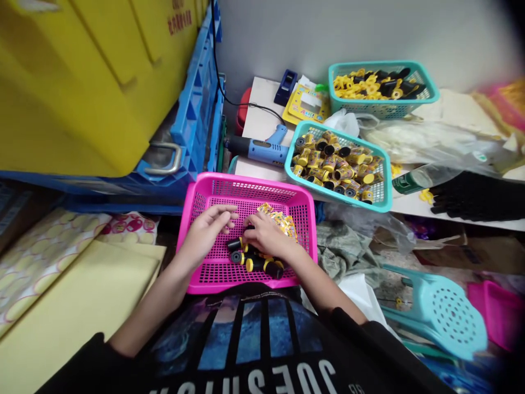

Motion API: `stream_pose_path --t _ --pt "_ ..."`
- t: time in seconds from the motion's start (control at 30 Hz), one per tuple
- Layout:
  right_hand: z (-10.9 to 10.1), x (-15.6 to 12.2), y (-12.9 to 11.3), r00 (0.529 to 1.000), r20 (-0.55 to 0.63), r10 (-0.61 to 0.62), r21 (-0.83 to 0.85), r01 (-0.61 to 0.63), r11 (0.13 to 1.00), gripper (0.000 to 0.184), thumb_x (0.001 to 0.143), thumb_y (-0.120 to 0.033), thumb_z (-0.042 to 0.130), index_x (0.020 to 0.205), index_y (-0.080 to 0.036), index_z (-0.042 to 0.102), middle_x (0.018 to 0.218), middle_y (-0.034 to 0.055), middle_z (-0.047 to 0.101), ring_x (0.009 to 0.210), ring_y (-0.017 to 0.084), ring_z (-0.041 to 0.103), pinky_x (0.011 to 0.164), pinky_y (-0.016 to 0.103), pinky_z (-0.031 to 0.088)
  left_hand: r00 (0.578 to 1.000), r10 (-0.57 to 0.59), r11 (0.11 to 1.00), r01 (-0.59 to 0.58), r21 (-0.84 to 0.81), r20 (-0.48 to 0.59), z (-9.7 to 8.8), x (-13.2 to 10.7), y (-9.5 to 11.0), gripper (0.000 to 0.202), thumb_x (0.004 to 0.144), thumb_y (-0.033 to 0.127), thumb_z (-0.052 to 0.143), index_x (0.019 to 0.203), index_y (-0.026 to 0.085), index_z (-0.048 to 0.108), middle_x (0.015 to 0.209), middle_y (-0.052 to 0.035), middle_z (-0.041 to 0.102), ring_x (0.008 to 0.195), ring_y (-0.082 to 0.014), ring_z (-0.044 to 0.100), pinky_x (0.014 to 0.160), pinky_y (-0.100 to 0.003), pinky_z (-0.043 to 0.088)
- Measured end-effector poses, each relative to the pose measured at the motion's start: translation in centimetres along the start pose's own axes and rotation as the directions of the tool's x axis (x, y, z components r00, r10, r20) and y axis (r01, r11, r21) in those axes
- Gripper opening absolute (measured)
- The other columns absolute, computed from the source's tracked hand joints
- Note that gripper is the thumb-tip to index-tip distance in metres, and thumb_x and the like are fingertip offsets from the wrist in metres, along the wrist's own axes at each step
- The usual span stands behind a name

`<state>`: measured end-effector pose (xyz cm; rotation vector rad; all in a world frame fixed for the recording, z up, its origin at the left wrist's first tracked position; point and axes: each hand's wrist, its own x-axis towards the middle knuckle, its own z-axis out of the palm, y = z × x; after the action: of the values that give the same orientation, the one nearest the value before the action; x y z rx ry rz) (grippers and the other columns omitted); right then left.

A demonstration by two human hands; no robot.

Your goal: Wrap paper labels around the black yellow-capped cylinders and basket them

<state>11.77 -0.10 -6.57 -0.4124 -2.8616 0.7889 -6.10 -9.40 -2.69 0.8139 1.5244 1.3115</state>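
Note:
A pink basket [205,273] rests on my lap. Several small black cylinders with yellow caps [254,262] lie in it, beside a few yellow printed labels [283,221]. My left hand [207,230] hovers over the basket floor with its fingers loosely curled and nothing visible in them. My right hand [266,235] rests on the cylinders and labels, fingers bent down over them; what it grips is hidden under the fingers.
A teal basket [383,200] of labelled cylinders sits on a low white table, a second teal basket [426,98] with yellow rings behind it. A blue heat gun [262,149], blue crates, yellow boxes at left, a tipped teal stool [443,312] at right.

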Motion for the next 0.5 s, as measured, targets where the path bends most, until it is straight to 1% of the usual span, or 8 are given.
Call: stream_pose_path --t 0.07,0.13,0.2,0.27,0.33,0.4,0.47,0.5 --pt "-0.3 -0.2 -0.1 0.985 -0.175 -0.001 0.059 0.012 0.998 0.019 0.090 -0.027 0.057 0.079 -0.028 0.073 0.094 0.0045 0.057 0.093 0.022 0.046 0.085 0.040 0.038 1.000 0.005 0.997 -0.004 0.078 -0.020 -0.1 -0.2 0.1 0.026 0.079 0.036 0.064 0.099 0.020 0.070 0.101 -0.0065 0.071 0.084 -0.0180 0.064 0.074 -0.031 0.051" --pt "-0.8 -0.5 -0.4 0.926 -0.377 0.004 0.117 0.044 0.992 0.018 0.087 -0.030 0.062 0.073 -0.029 0.072 0.087 0.0027 0.055 0.088 0.020 0.048 0.084 0.040 0.038 0.999 -0.028 0.997 0.026 0.071 0.038 0.0 -0.5 0.3 0.027 0.077 0.038 0.066 0.098 0.020 0.070 0.102 -0.0067 0.071 0.088 -0.0198 0.065 0.077 -0.032 0.052" --pt "-1.3 -0.7 -1.0 0.856 -0.516 -0.004 0.157 0.100 0.982 0.018 0.085 -0.030 0.064 0.069 -0.029 0.071 0.085 0.0023 0.054 0.086 0.019 0.049 0.082 0.039 0.039 0.990 -0.071 0.997 0.072 -0.007 0.120 0.2 -0.7 0.6 0.032 0.073 0.035 0.071 0.101 0.021 0.068 0.093 -0.0049 0.071 0.086 -0.0192 0.066 0.075 -0.031 0.052" --pt "-1.6 -0.7 -1.6 0.814 -0.580 0.026 0.235 0.137 0.962 0.015 0.087 -0.028 0.060 0.076 -0.028 0.070 0.088 0.0029 0.056 0.088 0.019 0.051 0.081 0.038 0.041 0.991 -0.073 0.994 0.082 -0.074 0.111 0.5 -0.8 0.8 0.038 0.067 0.028 0.076 0.103 0.020 0.066 0.077 0.0002 0.067 0.076 -0.0155 0.065 0.070 -0.027 0.052" --pt "-1.7 -0.5 -2.2 0.820 -0.552 0.149 0.412 0.113 0.904 0.014 0.090 -0.029 0.054 0.093 -0.027 0.068 0.096 0.0043 0.058 0.092 0.019 0.054 0.081 0.037 0.044 0.999 -0.047 0.994 0.049 -0.099 0.023 0.7 -0.8 1.0 0.040 0.064 0.024 0.078 0.101 0.019 0.065 0.066 0.0051 0.061 0.066 -0.0114 0.061 0.065 -0.023 0.050" --pt "-1.4 0.1 -2.7 0.857 -0.415 0.306 0.635 0.032 0.772 0.021 0.091 -0.036 0.052 0.103 -0.023 0.064 0.097 0.0049 0.061 0.088 0.018 0.056 0.075 0.034 0.046 0.999 -0.025 0.993 0.019 -0.118 -0.044 0.9 -0.7 1.0 0.039 0.064 0.023 0.077 0.100 0.018 0.065 0.063 0.0066 0.058 0.062 -0.0097 0.059 0.064 -0.022 0.048" --pt "-1.0 0.8 -3.0 0.881 -0.245 0.406 0.776 -0.073 0.627 0.023 0.088 -0.042 0.056 0.090 -0.020 0.063 0.082 0.0019 0.061 0.074 0.015 0.056 0.067 0.029 0.045 0.997 -0.012 0.992 0.003 -0.128 -0.071 1.1 -0.6 1.0 0.038 0.065 0.022 0.077 0.101 0.018 0.065 0.065 0.0064 0.059 0.063 -0.0092 0.059 0.064 -0.021 0.048" --pt "-0.8 1.2 -3.1 0.873 -0.197 0.445 0.815 -0.107 0.570 0.024 0.085 -0.043 0.060 0.082 -0.019 0.062 0.074 -0.0003 0.059 0.068 0.013 0.053 0.064 0.027 0.043 0.997 -0.011 0.991 0.001 -0.133 -0.076 1.1 -0.6 1.0 0.038 0.065 0.023 0.076 0.101 0.018 0.064 0.066 0.0059 0.060 0.064 -0.0092 0.060 0.064 -0.021 0.048"
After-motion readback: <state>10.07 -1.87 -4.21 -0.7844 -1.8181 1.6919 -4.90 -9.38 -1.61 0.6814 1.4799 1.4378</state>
